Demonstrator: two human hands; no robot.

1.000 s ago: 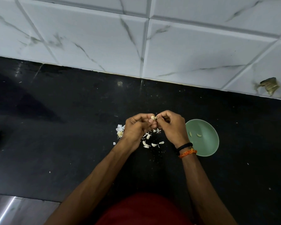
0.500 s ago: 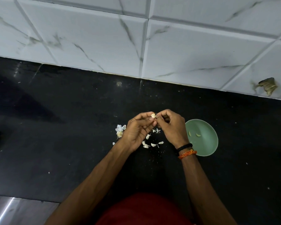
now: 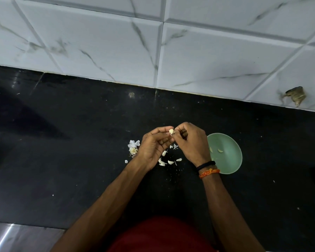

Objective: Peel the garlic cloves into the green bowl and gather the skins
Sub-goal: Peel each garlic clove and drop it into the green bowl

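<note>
Green bowl: the green bowl (image 3: 229, 160) sits on the black surface (image 3: 62, 160) at center right of the frame, just beside the right wrist, which covers its lower left rim.
Bowl contents: 2 pale peeled cloves (image 3: 220, 150) show clearly on the inner wall at the bowl's left side; a 3rd pale sliver shows at the edge by the wrist, too small to tell what it is.
Garlic clove: 1 garlic clove (image 3: 171, 132) is held above the surface at frame center, between the fingertips of both hands.
Left hand grip: the left hand (image 3: 154, 148) has thumb and forefinger pinched onto the clove from the left, the other fingers curled under.
Right hand grip: the right hand (image 3: 192, 142) is closed with its fingertips pinching the clove's right side; how much of the clove it holds I cannot tell.
Wrist bands: 2 bands on the right wrist, 1 black band (image 3: 205, 164) and 1 orange thread (image 3: 209, 172) just below it.
Skins: about 6 small white skin pieces (image 3: 168, 161) lie scattered on the surface under and between the hands; 1 larger clump of skin and root (image 3: 133, 147) lies just left of the left hand.
Backdrop: white marbled wall tiles (image 3: 116, 51) fill the upper frame, a red garment (image 3: 162, 235) the lower center.
</note>
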